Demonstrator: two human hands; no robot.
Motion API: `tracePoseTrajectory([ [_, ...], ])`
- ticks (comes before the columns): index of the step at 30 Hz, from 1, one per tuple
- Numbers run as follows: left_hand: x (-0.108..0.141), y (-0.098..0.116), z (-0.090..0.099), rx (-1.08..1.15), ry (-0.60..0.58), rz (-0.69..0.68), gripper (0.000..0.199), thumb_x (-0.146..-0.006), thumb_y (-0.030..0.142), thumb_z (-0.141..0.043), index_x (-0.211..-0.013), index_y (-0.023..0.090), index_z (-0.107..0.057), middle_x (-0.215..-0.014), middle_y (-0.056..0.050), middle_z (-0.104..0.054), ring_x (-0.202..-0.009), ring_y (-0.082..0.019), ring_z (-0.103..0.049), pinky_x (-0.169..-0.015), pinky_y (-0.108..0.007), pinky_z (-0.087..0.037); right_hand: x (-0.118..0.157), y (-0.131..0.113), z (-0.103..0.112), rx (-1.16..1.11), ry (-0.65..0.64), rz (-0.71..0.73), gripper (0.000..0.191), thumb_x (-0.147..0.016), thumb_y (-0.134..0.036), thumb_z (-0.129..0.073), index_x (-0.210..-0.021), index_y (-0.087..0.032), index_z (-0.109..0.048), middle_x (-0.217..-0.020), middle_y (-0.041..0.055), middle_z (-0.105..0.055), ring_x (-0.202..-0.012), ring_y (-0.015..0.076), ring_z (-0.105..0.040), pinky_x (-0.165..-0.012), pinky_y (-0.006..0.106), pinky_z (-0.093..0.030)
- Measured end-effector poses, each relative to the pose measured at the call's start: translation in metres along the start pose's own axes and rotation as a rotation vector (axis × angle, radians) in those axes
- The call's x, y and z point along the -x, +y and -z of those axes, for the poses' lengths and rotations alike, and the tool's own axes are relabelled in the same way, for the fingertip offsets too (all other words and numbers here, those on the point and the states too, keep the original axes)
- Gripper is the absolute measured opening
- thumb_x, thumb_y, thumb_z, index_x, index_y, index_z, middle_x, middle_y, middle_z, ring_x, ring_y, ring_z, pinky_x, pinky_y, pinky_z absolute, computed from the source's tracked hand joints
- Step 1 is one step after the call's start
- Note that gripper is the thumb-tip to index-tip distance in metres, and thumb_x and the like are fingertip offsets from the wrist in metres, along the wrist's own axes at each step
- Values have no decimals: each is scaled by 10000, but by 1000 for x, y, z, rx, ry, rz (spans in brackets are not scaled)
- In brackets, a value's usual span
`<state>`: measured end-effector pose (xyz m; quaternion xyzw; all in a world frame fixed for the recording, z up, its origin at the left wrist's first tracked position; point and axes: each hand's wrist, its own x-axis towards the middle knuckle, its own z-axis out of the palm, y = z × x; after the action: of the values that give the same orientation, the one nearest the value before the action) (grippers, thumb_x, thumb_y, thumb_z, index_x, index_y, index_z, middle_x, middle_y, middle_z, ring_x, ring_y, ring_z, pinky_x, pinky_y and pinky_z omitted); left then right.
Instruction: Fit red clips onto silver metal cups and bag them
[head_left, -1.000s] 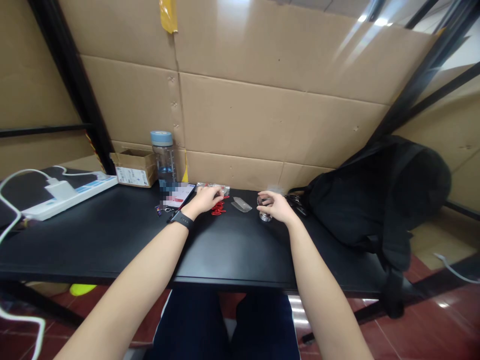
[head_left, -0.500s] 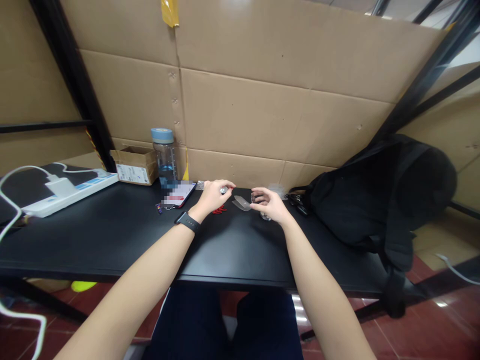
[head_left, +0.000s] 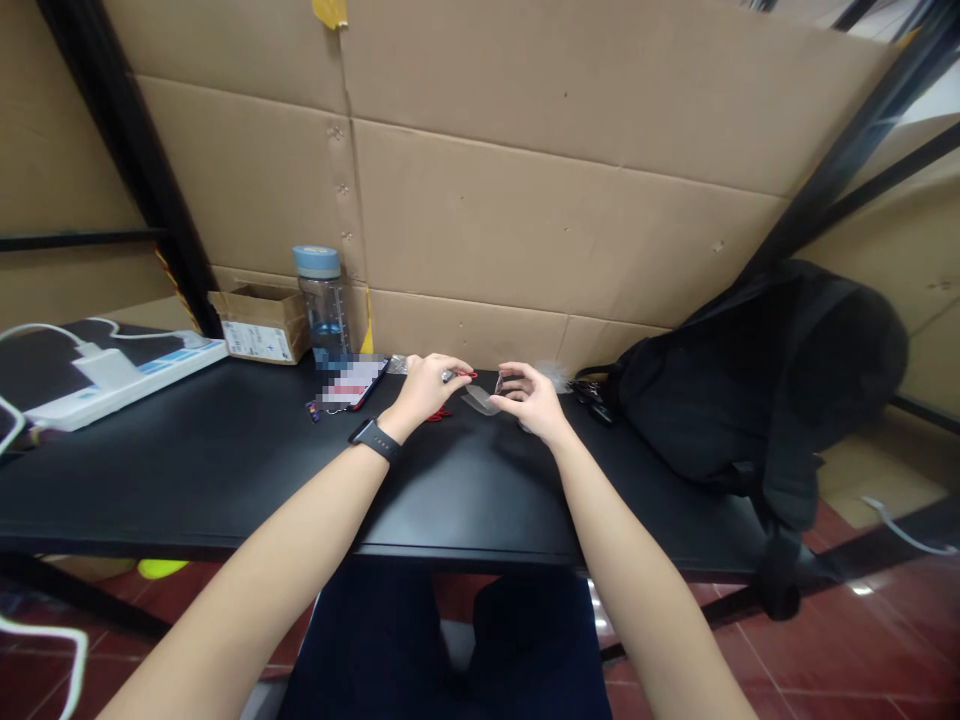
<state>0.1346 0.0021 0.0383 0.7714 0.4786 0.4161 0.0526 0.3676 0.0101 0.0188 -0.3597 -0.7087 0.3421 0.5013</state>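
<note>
At the back of the black table [head_left: 465, 500], my left hand [head_left: 431, 385] is closed in a pinch on a thin red cord [head_left: 469, 375]. A small shiny object [head_left: 448, 376] shows against its palm; its kind is unclear. My right hand [head_left: 531, 400] faces it, thumb and fingers closed around a small clear plastic piece [head_left: 499, 383]. Between the hands is a clear plastic flap [head_left: 478, 400], close to the right fingertips; whether it joins the held piece is unclear. Beneath my left hand lie more red cords [head_left: 439, 414]. A black watch [head_left: 375, 440] is on my left wrist.
Left of my hands are a phone [head_left: 356, 383], a water bottle [head_left: 322, 305], an open cardboard box [head_left: 262, 325] and a white power strip [head_left: 127, 385]. A black backpack [head_left: 750, 380] and keys [head_left: 592, 402] sit at right. Cardboard [head_left: 525, 220] walls the back.
My right hand has moved slightly left, nearer the left one. More of the red cord shows at my left fingertips. The whole view has shifted a little.
</note>
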Motion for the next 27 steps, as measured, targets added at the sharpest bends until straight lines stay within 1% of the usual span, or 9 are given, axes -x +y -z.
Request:
tracePoseTrajectory([
  [2,0,2,-1,18,-1,-22,173,-952,368,-637,-943,275,-783,-1058,-20,-790,-1099,-236,-678,-1058,-401,-352,0,0,-1,7,22,15,669,-621,-413,-906,-1203,-237,-625,-1183,89,-669,-981,212,-707,-831,333,-580],
  [4,0,4,-2,35,10,-37,167,-953,358,-635,-922,274,-776,-1080,-20,-775,-1117,-235,-665,-1053,-404,-368,0,-1,-2,5,16,20,662,-616,-410,-911,-1189,-240,-626,-1154,84,-683,-997,223,-712,-847,341,-571],
  [6,1,6,-5,25,31,-33,151,-947,345,-641,-921,268,-768,-1214,-39,-723,-1233,-263,-603,-1076,-439,-357,1,-4,-4,-6,3,22,645,-613,-392,-915,-1171,-237,-630,-1150,85,-696,-1008,232,-718,-845,342,-561],
  [8,2,9,-7,5,42,-22,141,-945,335,-640,-939,266,-763,-1381,-54,-624,-1378,-310,-478,-1107,-501,-326,2,-8,-7,3,2,27,634,-617,-382,-914,-1166,-236,-630,-1170,89,-704,-1022,238,-718,-845,343,-551],
  [10,4,11,-9,-2,32,-22,141,-948,334,-629,-957,270,-755,-1470,-53,-543,-1446,-332,-381,-1125,-550,-300,2,-12,-9,40,4,43,624,-630,-392,-907,-1167,-240,-628,-1196,92,-709,-1045,241,-711,-856,348,-543],
  [11,4,12,-11,0,24,-27,142,-951,335,-624,-962,273,-751,-1485,-50,-524,-1451,-330,-366,-1132,-559,-294,2,-13,-10,62,3,57,621,-636,-401,-904,-1169,-243,-627,-1205,92,-711,-1057,242,-704,-862,349,-539],
  [15,7,15,-15,2,3,-51,150,-953,339,-612,-965,269,-744,-1488,-53,-507,-1424,-318,-378,-1148,-558,-297,3,-16,-12,116,-1,119,628,-648,-412,-900,-1187,-248,-624,-1219,85,-722,-1076,238,-686,-849,333,-525],
  [19,7,16,-17,4,1,-49,150,-952,335,-611,-960,263,-743,-1479,-62,-513,-1408,-321,-389,-1141,-560,-307,2,-16,-12,141,16,135,637,-645,-405,-900,-1195,-239,-624,-1218,90,-727,-1057,240,-686,-804,319,-510],
  [27,9,18,-17,-2,12,-85,106,-935,299,-629,-938,257,-726,-1452,-55,-541,-1398,-310,-400,-1107,-554,-332,1,-15,-14,87,50,155,630,-606,-369,-925,-1155,-236,-647,-1174,82,-748,-957,229,-694,-731,321,-477],
])
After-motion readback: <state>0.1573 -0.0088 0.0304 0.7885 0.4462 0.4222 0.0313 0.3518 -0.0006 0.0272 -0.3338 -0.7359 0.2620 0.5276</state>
